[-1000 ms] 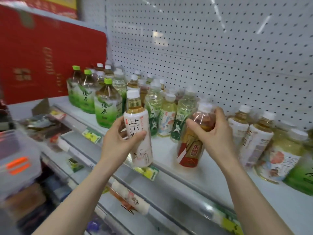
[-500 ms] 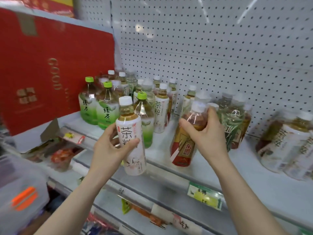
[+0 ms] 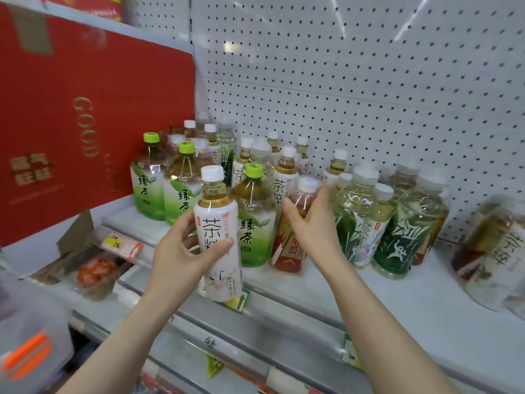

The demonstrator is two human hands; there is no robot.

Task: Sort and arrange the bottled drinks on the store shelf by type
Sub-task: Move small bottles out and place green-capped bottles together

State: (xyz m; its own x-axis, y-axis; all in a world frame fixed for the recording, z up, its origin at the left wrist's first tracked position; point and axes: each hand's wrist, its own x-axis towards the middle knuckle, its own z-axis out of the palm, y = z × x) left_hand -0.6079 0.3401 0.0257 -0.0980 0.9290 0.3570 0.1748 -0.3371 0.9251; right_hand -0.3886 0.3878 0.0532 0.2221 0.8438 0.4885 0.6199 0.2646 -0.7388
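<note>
The left hand point(image 3: 181, 251) grips a white bottle point(image 3: 218, 234), the right hand point(image 3: 312, 223) a red one point(image 3: 289, 243), while the shelf point(image 3: 397, 302) looks mostly unsorted.

Shelf surfaces and bottle finishes, head view.

White-label bottle point(image 3: 218, 237): clear plastic at the neck, smooth matt white sleeve with dark characters, white ribbed plastic cap. Red-label bottle point(image 3: 288, 245): clear glossy plastic, printed red and gold film. Green tea bottles point(image 3: 254, 220): transparent plastic showing highlights, glossy green film labels, lime plastic caps. Bamboo-print bottles point(image 3: 397, 240): clear, shiny plastic with wrinkled reflective film. Shelf point(image 3: 397, 305): smooth painted metal, pale, satin sheen. Pegboard back panel point(image 3: 369, 81): white perforated sheet metal reflecting light streaks. Red carton point(image 3: 85, 109): matt cardboard, gold foil lettering, brown tape strip. Price tags point(image 3: 238, 301): glossy paper behind clear plastic strip.
</note>
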